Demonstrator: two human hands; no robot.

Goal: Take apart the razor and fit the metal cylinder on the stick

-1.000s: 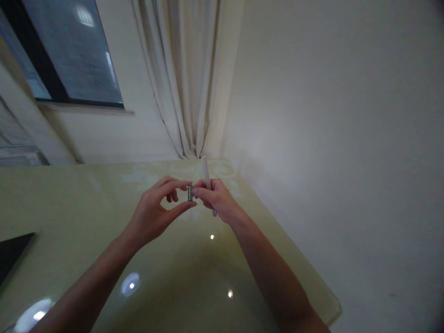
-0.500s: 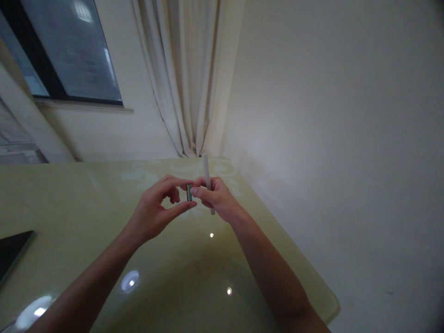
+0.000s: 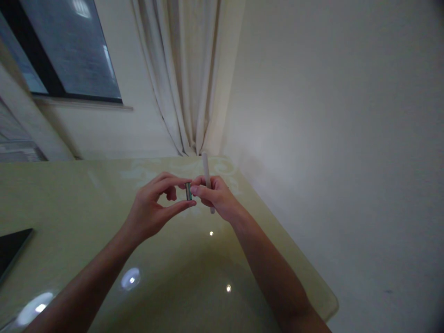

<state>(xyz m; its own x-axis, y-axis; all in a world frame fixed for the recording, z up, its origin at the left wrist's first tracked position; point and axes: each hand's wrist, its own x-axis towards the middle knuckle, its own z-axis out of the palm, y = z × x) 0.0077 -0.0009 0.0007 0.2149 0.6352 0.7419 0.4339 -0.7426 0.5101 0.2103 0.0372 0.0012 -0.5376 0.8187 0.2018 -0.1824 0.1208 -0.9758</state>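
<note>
L hand (image 3: 147, 206), part-spread, pinched a small cylinder (image 3: 188, 191) end to end above the tabletop (image 3: 166, 277); R hand (image 3: 218, 196), curled round a pale stick (image 3: 206, 171), apparently thumbed the cylinder's side. Visible stripes had just shifted: prob. turning in place, grips kept.

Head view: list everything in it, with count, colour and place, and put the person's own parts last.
small cylinder: one, green, between left thumb and fingers, right thumb against it
stick: one, whitish, in the right hand
table: one, glossy yellow-green, below the hands
flat object: one, black, left edge, partly cut off
light reflections: four, whitish, tabletop
curtains: two, cream, centre top and far left
window: one, blue-grey panes, dark frame, upper left
walls: two, off-white, back and right
left hand: one, bare, left of the cylinder
right hand: one, bare, right of the cylinder
</note>
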